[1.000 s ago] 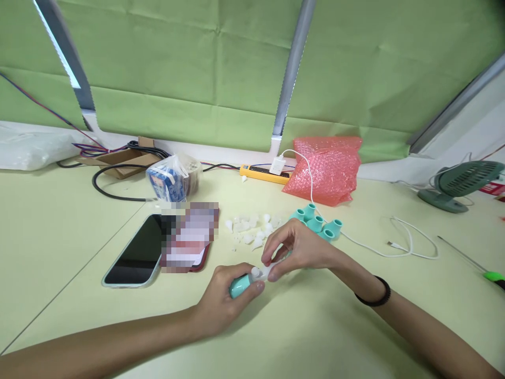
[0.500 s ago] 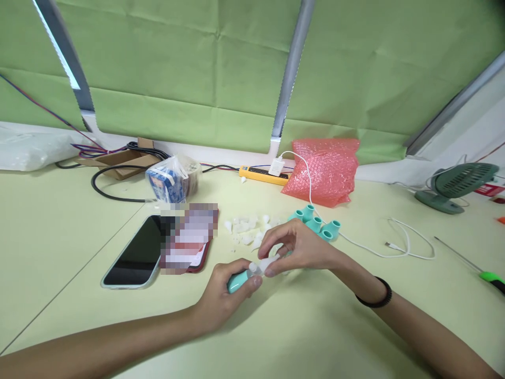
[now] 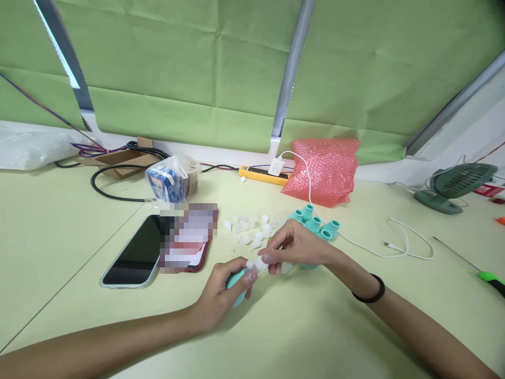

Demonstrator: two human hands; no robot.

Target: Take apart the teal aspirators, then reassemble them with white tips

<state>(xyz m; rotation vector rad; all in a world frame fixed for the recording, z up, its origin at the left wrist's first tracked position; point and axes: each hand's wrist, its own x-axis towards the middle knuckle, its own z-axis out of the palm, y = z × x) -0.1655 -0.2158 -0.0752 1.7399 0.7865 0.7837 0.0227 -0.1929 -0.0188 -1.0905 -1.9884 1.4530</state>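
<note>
My left hand (image 3: 224,289) is wrapped round a teal tapered piece (image 3: 235,287), its thumb pressed near the end that faces right. At that end my right hand (image 3: 294,246) pinches a small white translucent plastic piece (image 3: 260,263) between thumb and fingers. The white piece touches the teal one; how they join is hidden by my fingers. Behind my right hand stand several teal hollow cone-like pieces (image 3: 313,225). Loose white translucent bits (image 3: 246,225) lie scattered on the table just beyond my hands.
Two phones, a black-screened one (image 3: 136,252) and a red-cased one (image 3: 203,252), lie at left. Behind are a bagged blue packet (image 3: 168,179), a yellow power strip (image 3: 256,175) and pink bubble wrap (image 3: 323,171). A white cable (image 3: 366,252), screwdriver (image 3: 483,276) and green fan (image 3: 460,181) are at right.
My right fingers have shifted their pinch on the white piece, the thumb now lying over it. My left hand has turned the teal piece slightly.
</note>
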